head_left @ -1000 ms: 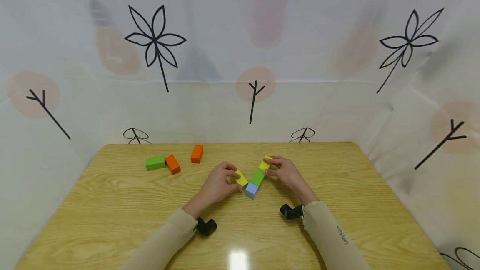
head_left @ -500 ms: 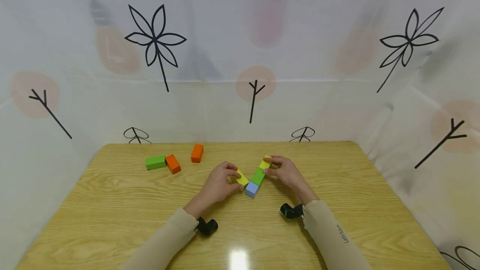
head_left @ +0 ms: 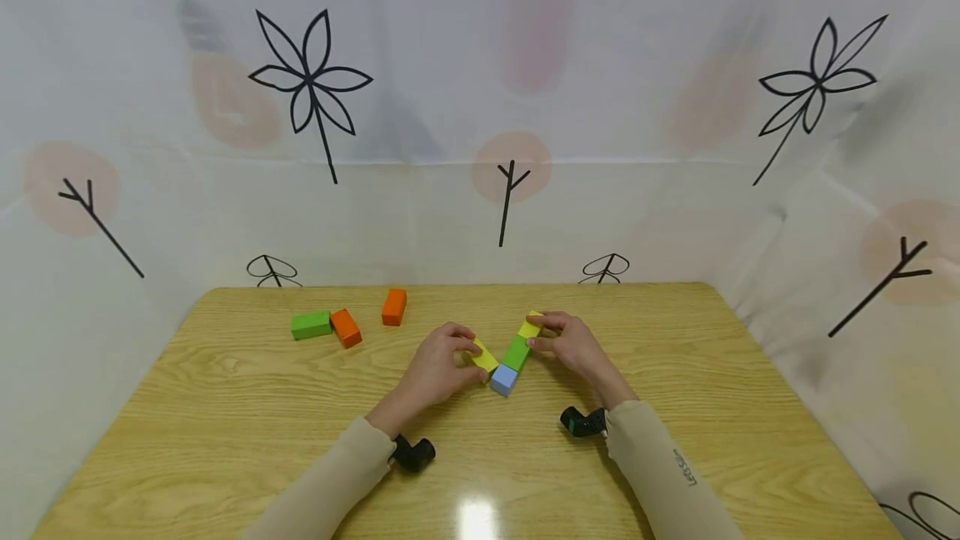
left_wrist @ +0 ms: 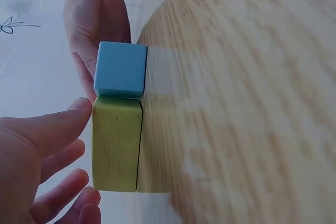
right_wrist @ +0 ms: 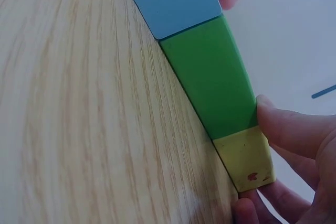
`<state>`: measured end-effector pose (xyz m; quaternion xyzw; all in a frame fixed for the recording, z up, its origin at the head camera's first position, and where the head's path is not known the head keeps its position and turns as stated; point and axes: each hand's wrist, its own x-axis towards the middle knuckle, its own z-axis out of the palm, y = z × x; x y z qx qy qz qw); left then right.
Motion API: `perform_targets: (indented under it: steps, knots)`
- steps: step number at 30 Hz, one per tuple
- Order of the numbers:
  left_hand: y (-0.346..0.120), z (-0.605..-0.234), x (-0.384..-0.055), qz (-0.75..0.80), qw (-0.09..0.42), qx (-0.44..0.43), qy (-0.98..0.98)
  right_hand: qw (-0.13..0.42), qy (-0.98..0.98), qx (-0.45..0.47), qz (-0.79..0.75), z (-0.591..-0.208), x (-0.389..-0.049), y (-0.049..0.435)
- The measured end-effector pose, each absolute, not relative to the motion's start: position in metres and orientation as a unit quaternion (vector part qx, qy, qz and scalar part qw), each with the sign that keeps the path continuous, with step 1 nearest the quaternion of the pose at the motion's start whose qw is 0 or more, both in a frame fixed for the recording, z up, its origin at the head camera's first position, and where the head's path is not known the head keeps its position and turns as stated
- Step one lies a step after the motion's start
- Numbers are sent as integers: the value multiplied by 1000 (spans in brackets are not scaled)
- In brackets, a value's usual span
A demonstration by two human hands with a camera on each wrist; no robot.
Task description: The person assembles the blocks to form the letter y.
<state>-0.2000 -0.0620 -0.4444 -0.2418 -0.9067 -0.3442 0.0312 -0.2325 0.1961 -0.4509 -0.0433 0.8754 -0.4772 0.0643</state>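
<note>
A blue cube (head_left: 504, 379), a green block (head_left: 516, 352) and a yellow block (head_left: 530, 327) form a slanting row on the table. A second yellow block (head_left: 483, 357) lies to the left and meets the cube, so the pieces make a V. My left hand (head_left: 438, 369) holds this left block, thumb toward the cube and fingers about the far end; the left wrist view shows its fingertips (left_wrist: 80, 104) along the block's upper edge. At the row's far end, my right hand (head_left: 573, 347) grips the yellow block, its thumb (right_wrist: 268, 107) near the joint with the green one.
At the back left of the wooden table (head_left: 225, 407) lie a green block (head_left: 311, 325) and an orange block (head_left: 346, 328), touching. Another orange block (head_left: 394, 307) lies apart to their right. A patterned white cloth (head_left: 420, 215) hangs behind the table.
</note>
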Motion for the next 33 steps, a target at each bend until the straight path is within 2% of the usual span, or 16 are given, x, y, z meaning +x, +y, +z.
perform_targets:
  steps: [13, 33]
  knots:
    - [-80, -438, -206, -358, 69, -218, -905, 70, 873, -38, -481, -451, -232, 196]
    - [-135, -430, -239, -388, 118, -135, -904, 64, 878, -47, -472, -452, -233, 197]
